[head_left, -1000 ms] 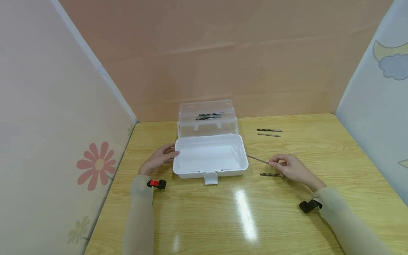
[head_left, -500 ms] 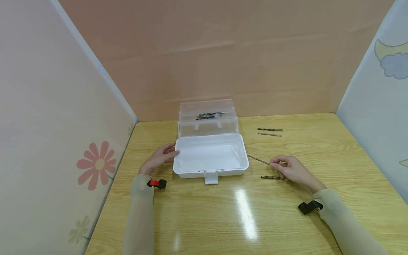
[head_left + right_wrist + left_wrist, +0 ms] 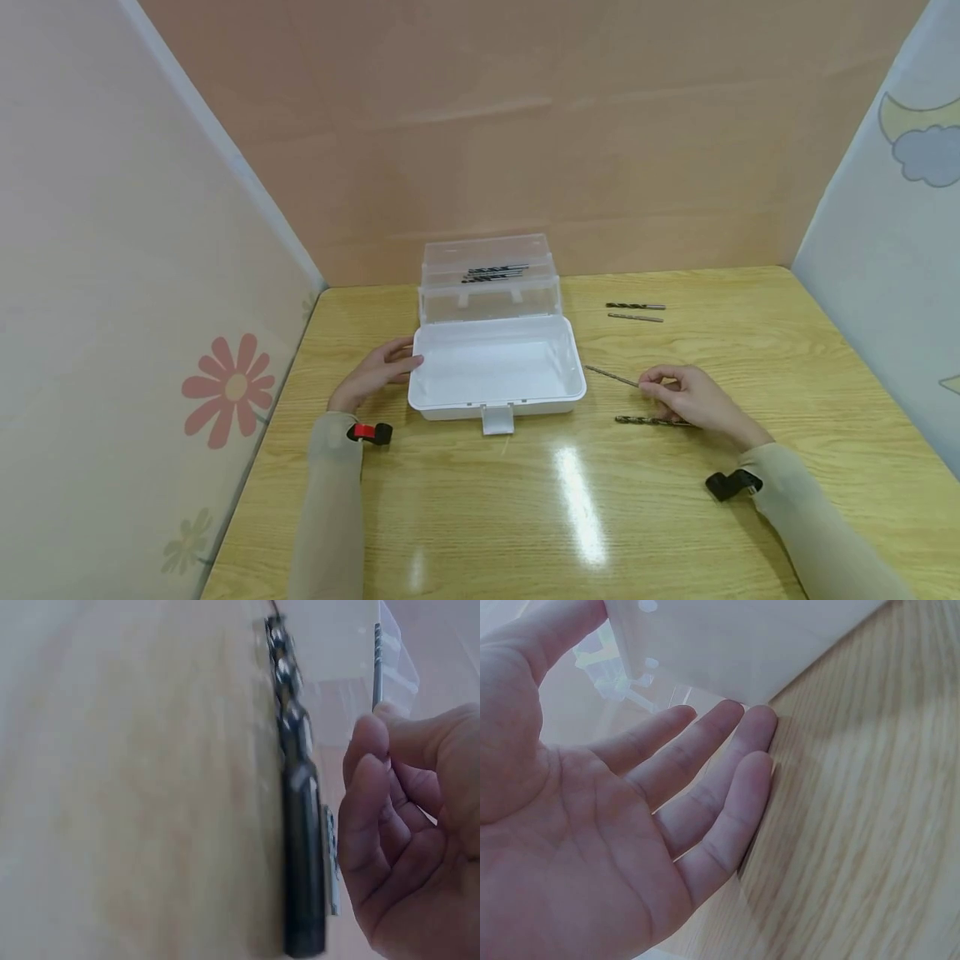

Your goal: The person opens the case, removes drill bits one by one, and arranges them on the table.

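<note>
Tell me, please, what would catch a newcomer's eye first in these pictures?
Most likely the open white plastic box in the middle of the wooden table, its clear lid raised with drill bits stored in it. Next, the right hand pinching a thin drill bit just right of the box, a thicker bit lying beside it. The left hand rests open against the box's left side.

The wooden worktop (image 3: 525,500) is carrying an open white box (image 3: 495,371), two drill bits (image 3: 634,311) lying far right, and another drill bit (image 3: 645,421) lying nearer.
</note>
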The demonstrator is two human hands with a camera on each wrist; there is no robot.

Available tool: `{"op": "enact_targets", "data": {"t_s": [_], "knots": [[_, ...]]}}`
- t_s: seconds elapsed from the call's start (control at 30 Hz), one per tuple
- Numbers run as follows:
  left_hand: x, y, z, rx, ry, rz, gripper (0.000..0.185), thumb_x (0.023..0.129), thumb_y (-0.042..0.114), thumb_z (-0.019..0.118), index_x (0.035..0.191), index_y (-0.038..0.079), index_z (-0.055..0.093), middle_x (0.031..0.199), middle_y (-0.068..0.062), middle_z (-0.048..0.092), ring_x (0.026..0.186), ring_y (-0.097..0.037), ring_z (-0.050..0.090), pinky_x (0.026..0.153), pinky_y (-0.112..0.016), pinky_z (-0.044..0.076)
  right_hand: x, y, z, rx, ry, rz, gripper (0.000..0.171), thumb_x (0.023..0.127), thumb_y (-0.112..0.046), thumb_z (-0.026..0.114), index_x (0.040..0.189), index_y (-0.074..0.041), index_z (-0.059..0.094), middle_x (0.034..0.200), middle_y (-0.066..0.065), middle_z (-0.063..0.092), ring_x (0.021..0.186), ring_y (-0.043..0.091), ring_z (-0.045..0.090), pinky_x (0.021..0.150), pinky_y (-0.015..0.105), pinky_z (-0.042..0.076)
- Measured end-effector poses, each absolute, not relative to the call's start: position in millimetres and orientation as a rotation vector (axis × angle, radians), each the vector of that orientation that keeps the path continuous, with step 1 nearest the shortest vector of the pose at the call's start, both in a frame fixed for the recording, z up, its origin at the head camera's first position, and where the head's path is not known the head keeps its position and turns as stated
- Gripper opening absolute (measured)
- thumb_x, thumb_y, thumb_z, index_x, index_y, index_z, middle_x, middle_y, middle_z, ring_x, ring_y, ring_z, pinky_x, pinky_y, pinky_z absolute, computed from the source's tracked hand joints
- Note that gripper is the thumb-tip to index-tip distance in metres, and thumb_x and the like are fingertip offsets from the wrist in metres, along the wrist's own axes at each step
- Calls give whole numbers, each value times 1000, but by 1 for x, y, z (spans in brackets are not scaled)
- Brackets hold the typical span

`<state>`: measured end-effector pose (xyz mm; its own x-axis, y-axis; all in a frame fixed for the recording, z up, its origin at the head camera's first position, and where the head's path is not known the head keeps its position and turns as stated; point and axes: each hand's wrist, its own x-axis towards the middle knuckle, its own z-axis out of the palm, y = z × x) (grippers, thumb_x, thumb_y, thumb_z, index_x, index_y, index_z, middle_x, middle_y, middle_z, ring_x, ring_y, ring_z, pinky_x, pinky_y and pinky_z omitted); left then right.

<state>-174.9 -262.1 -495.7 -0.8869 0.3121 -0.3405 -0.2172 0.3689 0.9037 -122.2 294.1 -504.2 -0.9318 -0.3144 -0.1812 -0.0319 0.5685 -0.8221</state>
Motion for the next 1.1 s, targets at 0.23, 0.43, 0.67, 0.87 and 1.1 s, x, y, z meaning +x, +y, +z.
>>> {"op": "enact_targets", "data": {"t_s": [0.23,0.43,0.67,0.87,1.1], "knots": [[-174,-262,-495,80,2179,1535,82,104,46,68,169,12,29,167,-15,43,146,-37,53,119,-52,48,-128,319,-493,-338,2675,-1156,27,109,-26,64,117,-2,75,79,10,67,54,8,50,48,28,43],[-174,-263,-494,78,2180,1547,83,104,47,68,168,11,29,167,-16,43,147,-38,52,120,-53,47,-136,333,-494,-398,2811,-993,21,108,-23,66,112,-8,80,108,12,75,74,5,58,63,25,48],[-172,-262,-496,99,2192,1527,82,106,46,66,169,10,27,169,-17,40,147,-39,52,120,-52,48,-140,337,-503,-408,2805,-930,20,107,-23,68,112,-9,81,101,5,75,74,5,55,65,24,45],[-173,-262,-496,88,2182,1546,83,105,46,67,169,10,28,168,-16,42,147,-39,52,120,-53,47,-142,336,-506,-422,2805,-900,19,106,-22,68,112,-8,81,101,4,77,77,4,56,67,24,46],[-173,-263,-494,100,2175,1549,83,105,47,67,169,11,28,169,-16,41,147,-39,52,119,-53,48,-147,335,-506,-439,2790,-878,18,106,-22,69,110,-9,81,103,4,78,83,4,58,73,24,49]]}}
